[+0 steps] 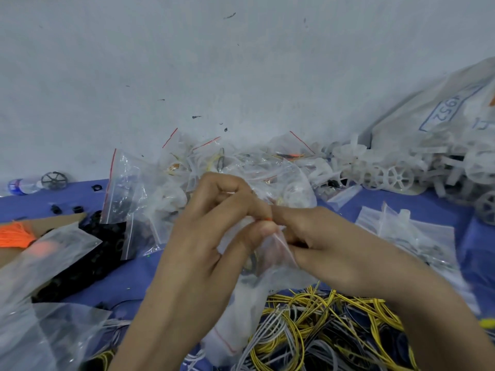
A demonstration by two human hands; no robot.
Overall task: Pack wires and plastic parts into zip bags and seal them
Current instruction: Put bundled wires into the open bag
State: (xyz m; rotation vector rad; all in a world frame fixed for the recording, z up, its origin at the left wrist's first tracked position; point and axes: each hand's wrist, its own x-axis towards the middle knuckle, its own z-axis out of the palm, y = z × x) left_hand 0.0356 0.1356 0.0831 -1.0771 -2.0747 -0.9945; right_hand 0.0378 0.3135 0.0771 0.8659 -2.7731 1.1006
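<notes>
Evidently sealing: left grip [203,236], right grip [329,245] both pinched zip bag [263,279] mouth; advice was firm pinch run along whole strip.

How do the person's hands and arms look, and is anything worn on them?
The left hand and the right hand are bare. No glove, ring, watch, bracelet or marking shows on them, and no sleeve shows up to the edge of the picture.
</notes>
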